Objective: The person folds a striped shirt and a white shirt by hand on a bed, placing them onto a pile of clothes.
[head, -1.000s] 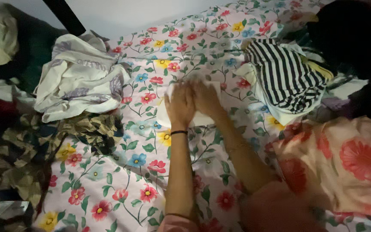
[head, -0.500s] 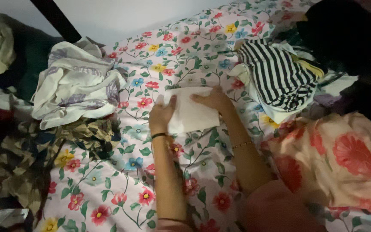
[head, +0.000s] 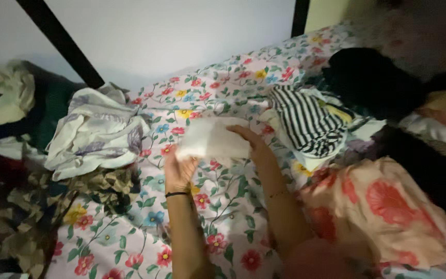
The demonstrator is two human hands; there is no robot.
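Both hands are gripping a folded white cloth (head: 213,138) over the floral bedsheet (head: 202,206). Left hand (head: 180,168) is pinching its lower left edge; right hand (head: 254,142) is clasping its right end. Striped garment (head: 305,124) is lying just beside it.

You have a small white cloth (head: 213,138), folded into a flat rectangle, lifted just above the flowered bedsheet (head: 223,196). It lies roughly level, long side across, its left end a little blurred, beside the striped garment (head: 305,124).
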